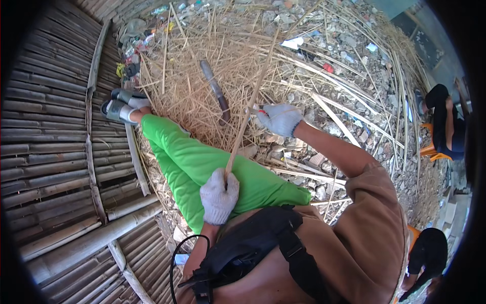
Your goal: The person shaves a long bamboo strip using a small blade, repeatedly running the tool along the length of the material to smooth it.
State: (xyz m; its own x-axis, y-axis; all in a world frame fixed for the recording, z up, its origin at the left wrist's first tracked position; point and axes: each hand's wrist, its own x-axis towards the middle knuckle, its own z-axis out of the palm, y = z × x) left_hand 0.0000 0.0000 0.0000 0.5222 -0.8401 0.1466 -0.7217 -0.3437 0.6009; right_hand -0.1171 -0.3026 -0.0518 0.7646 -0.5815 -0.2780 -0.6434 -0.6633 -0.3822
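Observation:
My left hand (218, 195), in a grey-white work glove, grips the near end of a long thin bamboo strip (253, 96) above my green trouser leg (202, 162). The strip runs up and away over a heap of straw-like shavings. My right hand (279, 119), also gloved, is closed around the strip further along, holding a small red-handled tool against it; the blade is hidden. A large knife (216, 93) with a dark handle lies on the shavings beyond my knee.
A bamboo-slat platform (55, 142) fills the left side. My grey sandals (119, 106) rest at its edge. Rubble, litter and loose bamboo strips (354, 91) cover the ground at right. Two other people in dark clothes sit at the right edge (443, 121) (428, 251).

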